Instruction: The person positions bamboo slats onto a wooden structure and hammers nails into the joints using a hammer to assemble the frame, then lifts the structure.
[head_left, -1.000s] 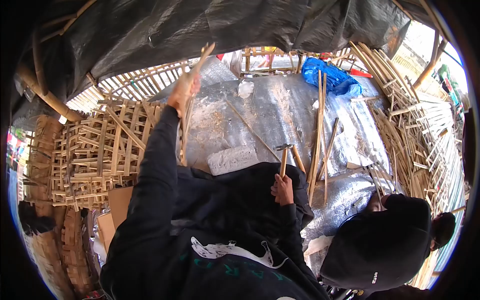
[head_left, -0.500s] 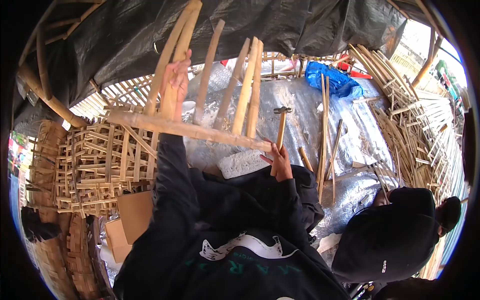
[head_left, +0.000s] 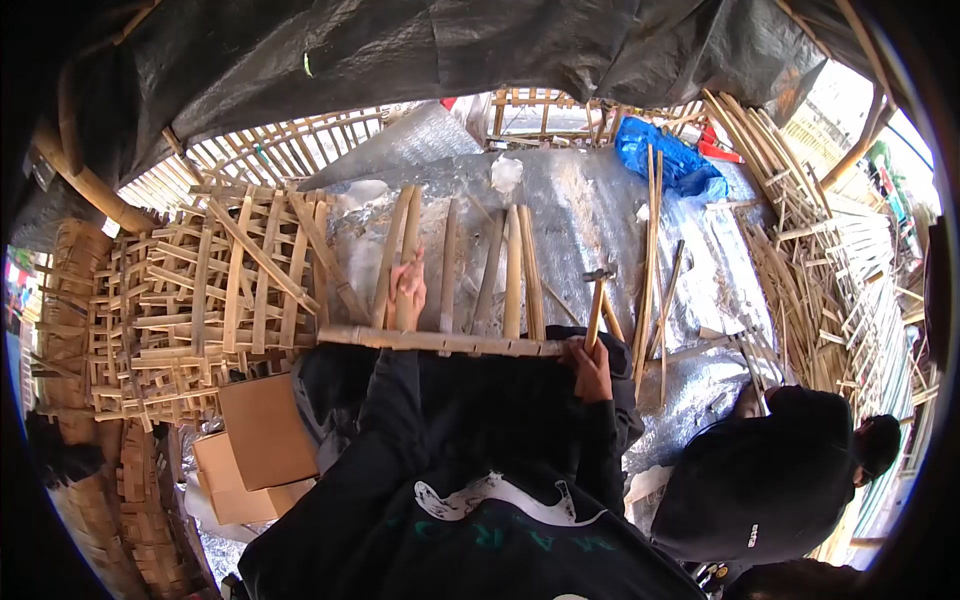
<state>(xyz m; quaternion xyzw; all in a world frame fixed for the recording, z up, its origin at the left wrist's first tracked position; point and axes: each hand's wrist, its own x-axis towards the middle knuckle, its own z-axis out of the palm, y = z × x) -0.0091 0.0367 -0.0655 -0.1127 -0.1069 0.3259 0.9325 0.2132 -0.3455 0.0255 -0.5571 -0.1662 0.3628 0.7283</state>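
Observation:
A bamboo frame point(head_left: 440, 343), one crosspiece with several upright slats, lies across my lap, its slats pointing away over the silver sheet. My left hand point(head_left: 406, 290) is wrapped round one slat near the frame's left side. In my right hand point(head_left: 590, 368) is a hammer point(head_left: 596, 305), held by its wooden handle with the head up. That hand also touches the right end of the crosspiece. The pale block seen earlier is hidden behind the frame and my clothes.
Stacked bamboo lattices point(head_left: 200, 290) stand at the left, above cardboard boxes point(head_left: 268, 430). Long strips point(head_left: 650, 250) and a blue plastic bag point(head_left: 665, 160) lie on the silver sheet point(head_left: 600, 200). A co-worker in a black hood point(head_left: 765, 480) sits at lower right, near piled bamboo point(head_left: 800, 300).
The frame has been swung up from the left, turned, and lowered onto my lap. My left hand came down with it. My right hand, still on the hammer, has moved slightly right and down.

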